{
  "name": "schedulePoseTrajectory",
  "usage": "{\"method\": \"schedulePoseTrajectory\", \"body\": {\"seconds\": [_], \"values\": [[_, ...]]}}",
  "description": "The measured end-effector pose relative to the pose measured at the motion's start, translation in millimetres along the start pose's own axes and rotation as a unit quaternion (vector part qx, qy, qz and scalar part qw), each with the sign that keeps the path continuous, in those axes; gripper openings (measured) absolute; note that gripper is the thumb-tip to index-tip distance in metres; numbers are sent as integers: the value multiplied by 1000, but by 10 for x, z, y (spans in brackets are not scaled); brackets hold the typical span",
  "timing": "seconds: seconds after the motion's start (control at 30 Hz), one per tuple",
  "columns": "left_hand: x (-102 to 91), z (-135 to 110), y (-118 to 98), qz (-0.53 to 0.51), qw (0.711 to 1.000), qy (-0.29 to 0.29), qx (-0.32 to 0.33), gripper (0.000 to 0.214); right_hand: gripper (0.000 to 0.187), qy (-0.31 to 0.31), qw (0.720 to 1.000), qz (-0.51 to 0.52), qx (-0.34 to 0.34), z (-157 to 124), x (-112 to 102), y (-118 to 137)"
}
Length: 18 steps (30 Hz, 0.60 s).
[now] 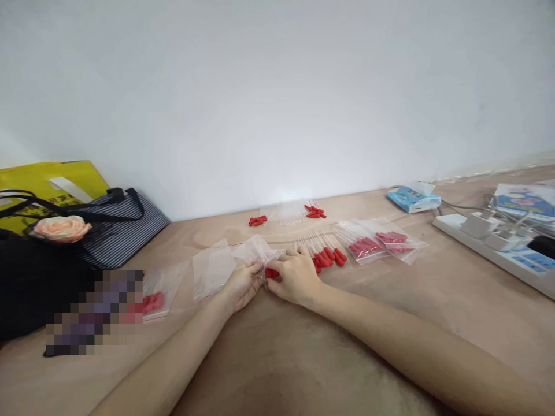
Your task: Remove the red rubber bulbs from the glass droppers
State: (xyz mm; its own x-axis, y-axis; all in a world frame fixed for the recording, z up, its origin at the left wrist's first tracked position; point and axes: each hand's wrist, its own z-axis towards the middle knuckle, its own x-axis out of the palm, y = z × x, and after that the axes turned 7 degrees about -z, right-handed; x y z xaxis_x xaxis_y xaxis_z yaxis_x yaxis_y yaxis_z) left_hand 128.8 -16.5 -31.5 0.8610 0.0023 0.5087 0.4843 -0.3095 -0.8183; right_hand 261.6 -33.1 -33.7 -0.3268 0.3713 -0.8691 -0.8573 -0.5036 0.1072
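My left hand (pixel 245 284) is closed, pinching the edge of a clear zip bag (pixel 256 247) above the table. Against it, my right hand (pixel 297 277) has its fingers closed around red-handled tools (pixel 272 273); whether their shafts are inside the bag is hidden. Just beyond my right hand lie several more red-handled tools (pixel 329 256) with thin metal shafts pointing away. A flat clear bag (pixel 211 270) rests left of my hands. Filled bags (pixel 364 245) of red-handled tools overlap on the right, and another filled bag (pixel 167 289) lies at the left.
Near the wall, small red pieces (pixel 315 212) lie with thin shafts on plastic. A blue tissue pack (pixel 414 198) and a white power strip (pixel 489 245) with plugs sit right. At left are a striped bag (pixel 125 228), a yellow bag (pixel 82 179) and a black bag (pixel 39 283).
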Motion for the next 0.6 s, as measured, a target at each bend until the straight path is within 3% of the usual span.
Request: {"method": "schedulePoseTrajectory", "body": {"seconds": [0.17, 0.37, 0.47, 0.6], "values": [[4, 15, -70, 14, 1000, 7, 18, 18, 17, -80, 995, 53, 5, -51, -102, -50], [-147, 152, -318, 50, 988, -115, 87, 20, 25, -98, 967, 230, -51, -160, -317, -306], [-309, 212, -516, 91, 981, -130, 111, 19, 25, -117, 968, 223, -24, -220, -413, -503], [-498, 202, -785, 227, 955, -143, 125, 36, 22, -154, 971, 177, 53, -323, -485, -773]]}}
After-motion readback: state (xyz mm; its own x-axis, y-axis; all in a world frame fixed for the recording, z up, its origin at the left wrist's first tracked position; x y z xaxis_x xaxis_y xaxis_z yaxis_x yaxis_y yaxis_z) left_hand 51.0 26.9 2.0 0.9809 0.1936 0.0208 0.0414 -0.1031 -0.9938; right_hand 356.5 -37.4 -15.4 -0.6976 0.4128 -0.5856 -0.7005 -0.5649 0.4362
